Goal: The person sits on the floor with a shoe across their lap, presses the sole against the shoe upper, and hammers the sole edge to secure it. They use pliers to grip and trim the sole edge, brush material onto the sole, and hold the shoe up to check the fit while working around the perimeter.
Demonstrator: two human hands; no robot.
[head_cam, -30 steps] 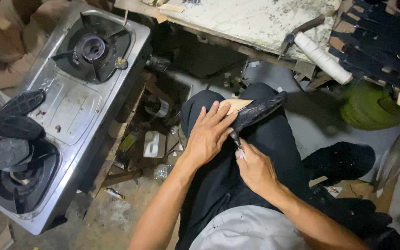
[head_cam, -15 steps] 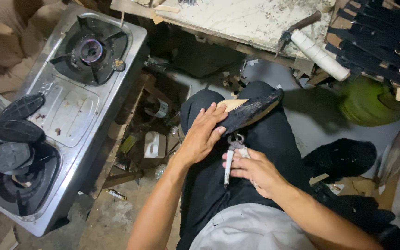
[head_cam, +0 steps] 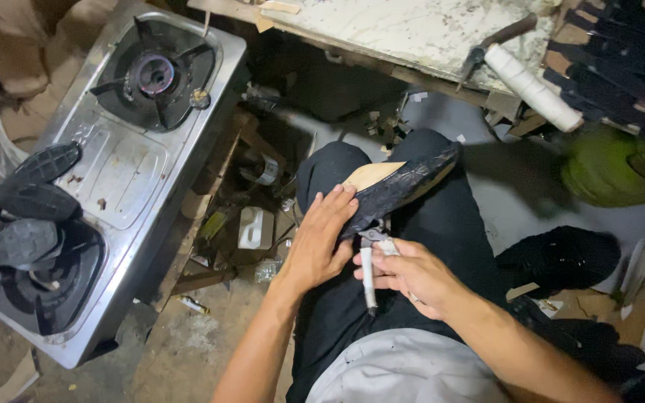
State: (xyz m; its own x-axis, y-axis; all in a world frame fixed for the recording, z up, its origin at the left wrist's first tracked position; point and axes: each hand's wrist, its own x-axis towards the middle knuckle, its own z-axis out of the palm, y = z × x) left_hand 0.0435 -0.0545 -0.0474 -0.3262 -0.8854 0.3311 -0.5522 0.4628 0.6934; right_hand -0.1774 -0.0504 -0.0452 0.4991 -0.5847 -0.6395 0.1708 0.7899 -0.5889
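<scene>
A black shoe upper on a last (head_cam: 401,186), its tan insole showing, lies across my lap on my black trousers. My left hand (head_cam: 321,242) presses flat on the near end of the shoe and holds it down. My right hand (head_cam: 410,275) grips white-handled pliers (head_cam: 369,263), whose jaws touch the lower edge of the shoe next to my left fingers.
A steel two-burner gas stove (head_cam: 132,160) stands at the left, with several black soles (head_cam: 16,213) piled on its near burner. A worn white bench (head_cam: 419,30) ahead carries a hammer (head_cam: 490,41) and a white roll (head_cam: 531,86). Scraps litter the floor; a green object (head_cam: 610,168) lies right.
My right hand with the pliers has drawn back a little from the shoe's edge toward me. My left hand has slid slightly along the shoe; the shoe stays on my lap.
</scene>
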